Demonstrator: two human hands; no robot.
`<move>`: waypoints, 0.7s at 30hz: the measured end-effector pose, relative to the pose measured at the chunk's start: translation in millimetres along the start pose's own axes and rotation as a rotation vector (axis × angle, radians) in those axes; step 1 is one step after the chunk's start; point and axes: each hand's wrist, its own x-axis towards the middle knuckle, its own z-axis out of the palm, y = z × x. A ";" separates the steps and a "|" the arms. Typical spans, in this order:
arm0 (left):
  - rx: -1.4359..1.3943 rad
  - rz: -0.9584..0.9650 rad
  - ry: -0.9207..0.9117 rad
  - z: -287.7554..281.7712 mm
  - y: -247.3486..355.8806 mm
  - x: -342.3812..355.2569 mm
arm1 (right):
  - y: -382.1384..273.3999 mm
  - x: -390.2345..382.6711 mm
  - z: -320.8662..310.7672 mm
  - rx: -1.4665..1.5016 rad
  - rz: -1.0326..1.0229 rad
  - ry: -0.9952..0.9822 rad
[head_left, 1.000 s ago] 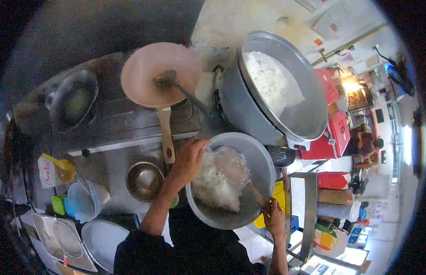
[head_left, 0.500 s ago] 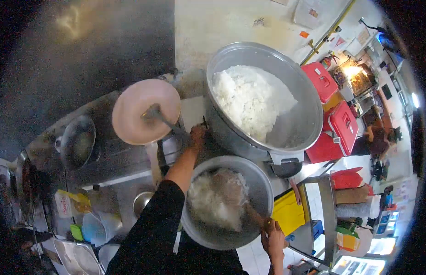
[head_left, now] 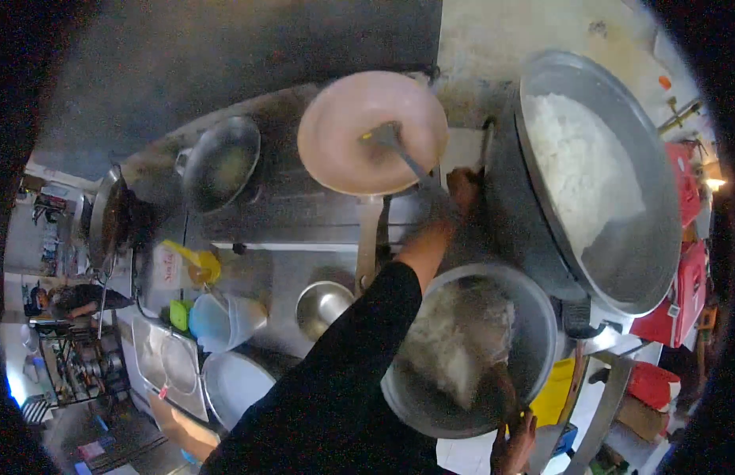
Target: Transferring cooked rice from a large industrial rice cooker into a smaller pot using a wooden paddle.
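Observation:
My right hand [head_left: 516,448] is closed round the handle of a wooden paddle [head_left: 506,384] at the near right rim of a grey metal pot [head_left: 543,348]. The paddle's head rests in white rice [head_left: 450,348] inside that pot, hazy with steam. My left hand [head_left: 462,190] reaches across to the cooktop, between a pink frying pan [head_left: 328,146] and a large pot [head_left: 577,261] of white rice. A dark-handled spatula [head_left: 407,154] rests in the pan, its handle end crossing by my left wrist. Shadow and blur hide my left fingers.
A dark wok [head_left: 221,170] sits left on the cooktop. Nearer stand a steel bowl [head_left: 320,309], a translucent blue container [head_left: 217,323], a yellow scoop [head_left: 197,261] and a round white tub [head_left: 237,388]. Red coolers [head_left: 684,293] are at the right. Another person [head_left: 75,305] is far left.
My view has swung left, so the pots and pan sit farther right in the picture. The left hand stays by the large pot, the right at the smaller pot's rim with the paddle.

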 end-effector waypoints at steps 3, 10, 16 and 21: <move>-0.217 -0.020 -0.085 -14.7 9.1 -8.5 | 2.7 18.4 0.8 0.024 0.123 -0.037; -0.021 0.275 0.117 -39.2 38.8 -34.5 | 1.4 40.6 -3.9 -0.128 -0.106 -0.122; -0.153 0.415 0.018 -56.0 23.2 -38.7 | 13.0 41.3 -41.1 -0.113 -0.206 -0.297; 0.152 0.354 -0.229 -106.8 30.1 -77.0 | 91.7 61.6 -86.1 0.145 -0.380 -0.458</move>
